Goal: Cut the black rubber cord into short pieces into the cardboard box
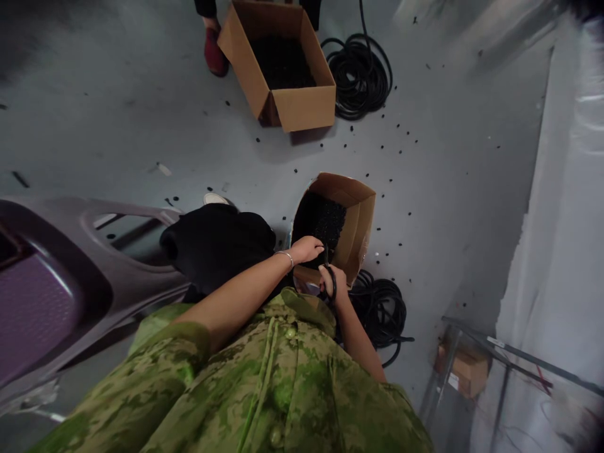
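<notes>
My right hand (334, 282) is closed on the dark handles of a pair of scissors (333, 286), whose blades point up toward the near cardboard box (359, 229). Just to the left, over the same box, my left hand (307, 250) has its fingers pinched together close to the blades. It appears to hold the end of something black and thin, too small to make out well. Inside the box lies a heap of small black pieces (330, 220). A coil of black hose (384, 305) rests on the floor beside the box, partly behind my right forearm.
Farther ahead stand a larger open box (306, 107) of black pieces and another hose coil (361, 78). A person's red shoe (216, 55) is beside that box. A purple plastic chair (35, 314) is at the left, a metal frame (495, 349) at the lower right. Black bits dot the floor.
</notes>
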The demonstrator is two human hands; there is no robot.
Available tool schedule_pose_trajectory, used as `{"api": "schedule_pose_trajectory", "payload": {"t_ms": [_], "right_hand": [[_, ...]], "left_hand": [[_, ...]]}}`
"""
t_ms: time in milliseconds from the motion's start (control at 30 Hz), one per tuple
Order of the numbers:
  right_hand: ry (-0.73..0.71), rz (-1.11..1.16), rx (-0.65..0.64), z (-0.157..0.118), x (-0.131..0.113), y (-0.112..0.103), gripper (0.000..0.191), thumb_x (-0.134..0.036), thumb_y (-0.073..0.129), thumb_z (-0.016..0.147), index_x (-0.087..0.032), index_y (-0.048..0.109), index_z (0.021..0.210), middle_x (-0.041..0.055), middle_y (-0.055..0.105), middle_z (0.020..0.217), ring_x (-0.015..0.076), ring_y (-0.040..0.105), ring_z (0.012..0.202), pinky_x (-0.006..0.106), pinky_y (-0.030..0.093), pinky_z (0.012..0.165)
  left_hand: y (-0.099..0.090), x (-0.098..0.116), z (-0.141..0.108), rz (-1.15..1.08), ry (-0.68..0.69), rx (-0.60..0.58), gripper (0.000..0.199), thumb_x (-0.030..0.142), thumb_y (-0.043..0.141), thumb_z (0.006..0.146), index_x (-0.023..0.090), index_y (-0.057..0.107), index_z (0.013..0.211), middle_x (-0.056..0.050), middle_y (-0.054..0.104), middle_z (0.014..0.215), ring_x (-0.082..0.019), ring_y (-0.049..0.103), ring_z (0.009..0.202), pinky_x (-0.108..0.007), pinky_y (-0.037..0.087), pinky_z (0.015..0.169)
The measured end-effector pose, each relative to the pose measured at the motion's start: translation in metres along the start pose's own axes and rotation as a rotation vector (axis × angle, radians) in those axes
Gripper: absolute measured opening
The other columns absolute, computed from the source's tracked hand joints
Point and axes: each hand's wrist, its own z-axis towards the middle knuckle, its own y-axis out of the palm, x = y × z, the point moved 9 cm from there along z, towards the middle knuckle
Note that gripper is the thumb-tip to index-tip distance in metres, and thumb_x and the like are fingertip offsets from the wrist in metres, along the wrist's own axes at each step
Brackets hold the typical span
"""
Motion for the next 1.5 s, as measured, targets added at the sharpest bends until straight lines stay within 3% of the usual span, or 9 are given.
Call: {"api": "schedule_pose_trajectory", "payload": {"t_ms": [133, 367, 500, 633, 900, 1300, 1500], "right_hand": [[-0.008, -0.003, 0.071, -0.002, 0.006, 0.003, 0.041, -0.056, 0.052, 0.089, -0.019, 0.069, 0.084, -0.004, 0.055, 0.047, 0.0142, 0.052, 0.041, 0.024, 0.045, 0.05], [-0.023, -0.059, 0.13, 0.0, 0.006, 0.002, 0.04, -0.052, 0.054, 0.089, -0.019, 0.074, 0.099, -0.0018, 0.062, 0.055, 0.0163, 0.059, 0.053, 0.023, 0.047, 0.055], [-0.004, -0.097, 0.123, -0.002, 0.006, -0.004, 0.037, -0.054, 0.056, 0.088, -0.024, 0.074, 0.102, -0.0013, 0.066, 0.063, 0.0173, 0.062, 0.058, 0.024, 0.048, 0.057], [-0.018, -0.092, 0.133, -0.003, 0.006, -0.009, 0.04, -0.056, 0.057, 0.087, -0.024, 0.073, 0.103, -0.0006, 0.067, 0.064, 0.0178, 0.062, 0.059, 0.024, 0.048, 0.057], [0.012, 0.111, 0.026, 0.005, 0.006, -0.002, 0.051, -0.06, 0.056, 0.086, -0.019, 0.069, 0.114, -0.0001, 0.066, 0.067, 0.0133, 0.06, 0.05, 0.023, 0.047, 0.05], [0.03, 0.072, -0.026, 0.021, -0.002, -0.008, 0.042, -0.055, 0.061, 0.086, -0.023, 0.069, 0.112, 0.0014, 0.071, 0.081, 0.0154, 0.068, 0.064, 0.025, 0.052, 0.06], [-0.002, -0.027, 0.032, 0.009, -0.004, -0.013, 0.048, -0.061, 0.053, 0.088, -0.021, 0.071, 0.108, -0.0009, 0.064, 0.064, 0.0144, 0.059, 0.053, 0.024, 0.047, 0.054]], "left_hand": [[0.004, -0.006, -0.002, -0.155, -0.108, 0.018, 0.025, 0.03, 0.058, 0.089, 0.015, 0.075, 0.078, -0.002, 0.067, 0.066, -0.012, 0.054, 0.059, -0.022, 0.036, 0.057], [0.01, -0.016, -0.013, -0.535, -0.362, -0.009, 0.032, 0.04, 0.06, 0.088, 0.013, 0.067, 0.072, 0.003, 0.05, 0.05, -0.007, 0.033, 0.04, -0.024, 0.023, 0.043], [0.006, -0.01, -0.014, -0.634, -0.302, -0.003, 0.032, 0.04, 0.066, 0.086, 0.014, 0.065, 0.069, 0.005, 0.045, 0.049, -0.006, 0.031, 0.04, -0.022, 0.022, 0.042], [0.006, -0.007, -0.012, -0.645, -0.249, -0.011, 0.033, 0.044, 0.07, 0.082, 0.013, 0.067, 0.07, 0.004, 0.05, 0.052, -0.005, 0.031, 0.041, -0.021, 0.021, 0.042], [0.002, -0.002, -0.009, -0.601, -0.16, 0.03, 0.022, 0.028, 0.065, 0.081, 0.013, 0.064, 0.065, 0.001, 0.059, 0.056, -0.007, 0.044, 0.049, -0.019, 0.032, 0.049], [0.006, -0.002, -0.003, -0.506, -0.089, 0.022, 0.031, 0.038, 0.067, 0.078, 0.014, 0.064, 0.057, 0.002, 0.058, 0.053, -0.008, 0.042, 0.05, -0.021, 0.031, 0.051], [0.005, 0.001, -0.003, -0.449, -0.048, -0.001, 0.036, 0.042, 0.069, 0.076, 0.014, 0.065, 0.054, 0.002, 0.053, 0.048, -0.009, 0.039, 0.05, -0.022, 0.03, 0.052]]}}
